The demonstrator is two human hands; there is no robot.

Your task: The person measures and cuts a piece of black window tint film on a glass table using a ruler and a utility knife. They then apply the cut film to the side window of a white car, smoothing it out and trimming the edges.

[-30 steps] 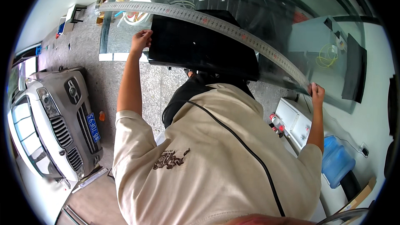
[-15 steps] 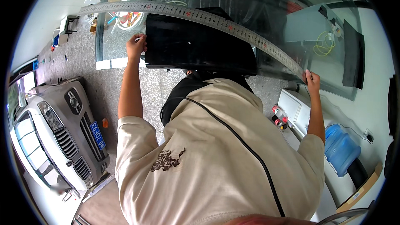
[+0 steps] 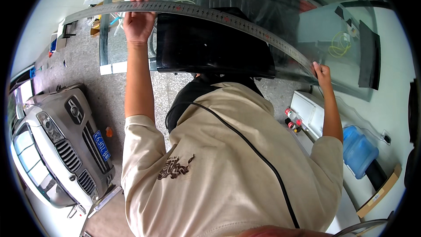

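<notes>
A long steel ruler (image 3: 199, 11) reaches across in front of me above a glass tabletop (image 3: 115, 46), looking curved in this view. My left hand (image 3: 140, 28) is under its left part, palm up, with fingertips showing past the far edge. The ruler's left end runs on beyond that hand. My right hand (image 3: 322, 73) grips the ruler's right end, fingers closed. A black panel (image 3: 210, 46) lies between my hands, close to my body; I cannot tell whether it is on or under the glass.
A grey cabinet (image 3: 318, 28) with a coiled yellow cable (image 3: 340, 46) shows through the glass. On the right are a white cabinet (image 3: 307, 105) and a blue water jug (image 3: 359, 151). A parked car (image 3: 66, 136) stands at left. A black cable (image 3: 245, 138) crosses my shirt.
My left hand has risen from beside the black panel's left edge to the ruler, palm turned up. The ruler has shifted left, and my right hand has moved slightly left and up with it.
</notes>
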